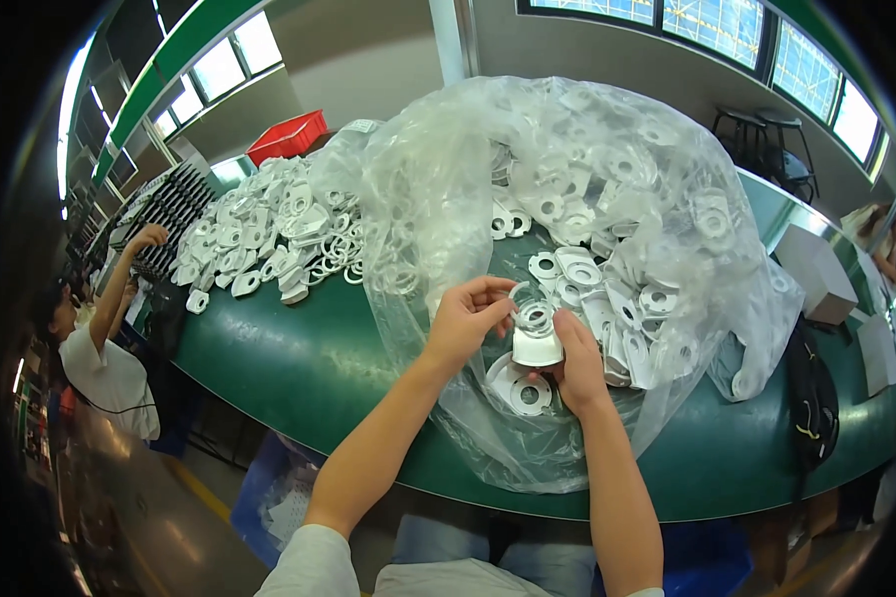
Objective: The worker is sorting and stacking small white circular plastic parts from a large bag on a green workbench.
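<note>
My right hand (pixel 579 363) is closed around a white plastic housing (pixel 538 350) with a round opening, its ring-shaped top facing up. Thumb and fingers of my left hand (pixel 471 316) pinch a thin pale ring (pixel 519 291) at the housing's upper left edge. Whether the ring touches the housing I cannot tell. Just below, a similar white part (pixel 528 396) with a round hole lies on the clear plastic sheet. More white housings (pixel 579 267) lie heaped right beyond my hands, partly under the plastic.
A large clear plastic bag (pixel 423 169) drapes over the heap on the green table (pixel 289 358). Loose white parts (pixel 259 229) and rings pile up at left, near a red crate (pixel 287 137). White boxes (pixel 816 274) and a black bag (pixel 814 393) sit right. A co-worker (pixel 105 348) reaches up at far left.
</note>
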{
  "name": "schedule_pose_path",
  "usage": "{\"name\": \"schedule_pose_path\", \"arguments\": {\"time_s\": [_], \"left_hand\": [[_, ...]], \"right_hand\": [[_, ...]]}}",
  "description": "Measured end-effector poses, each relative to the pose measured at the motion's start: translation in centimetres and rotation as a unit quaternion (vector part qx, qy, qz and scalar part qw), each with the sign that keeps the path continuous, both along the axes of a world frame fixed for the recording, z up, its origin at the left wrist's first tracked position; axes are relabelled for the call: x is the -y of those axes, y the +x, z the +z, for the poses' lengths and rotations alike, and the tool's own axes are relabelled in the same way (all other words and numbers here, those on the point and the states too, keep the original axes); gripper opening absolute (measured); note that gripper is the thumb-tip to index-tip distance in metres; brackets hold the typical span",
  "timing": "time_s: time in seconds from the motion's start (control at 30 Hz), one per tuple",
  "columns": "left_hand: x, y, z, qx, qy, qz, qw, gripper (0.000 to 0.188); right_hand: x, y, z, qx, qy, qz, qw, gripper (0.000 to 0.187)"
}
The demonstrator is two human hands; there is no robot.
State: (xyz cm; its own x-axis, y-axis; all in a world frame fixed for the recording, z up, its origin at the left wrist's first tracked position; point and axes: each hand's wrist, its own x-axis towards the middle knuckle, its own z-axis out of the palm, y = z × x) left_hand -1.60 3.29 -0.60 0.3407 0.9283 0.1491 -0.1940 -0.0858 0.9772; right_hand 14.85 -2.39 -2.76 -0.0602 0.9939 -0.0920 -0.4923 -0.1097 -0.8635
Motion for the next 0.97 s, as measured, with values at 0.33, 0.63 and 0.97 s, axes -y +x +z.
{"name": "schedule_pose_path", "arguments": {"time_s": [0.33,0.63,0.97], "left_hand": [[0.8,0.4,0.2,-0.01,-0.024,-0.002,1.0,0.02],[1.2,0.7,0.2,-0.039,0.001,0.0,0.999,0.022],[1.0,0.6,-0.1,-0.129,0.119,0.073,0.982,0.018]], "right_hand": [[0.0,0.1,-0.1,0.01,0.025,0.015,1.0,0.032],[0.1,0.0,0.4,0.044,0.034,0.02,0.998,0.03],[0.0,0.2,0.2,0.057,0.053,0.033,0.996,0.036]]}}
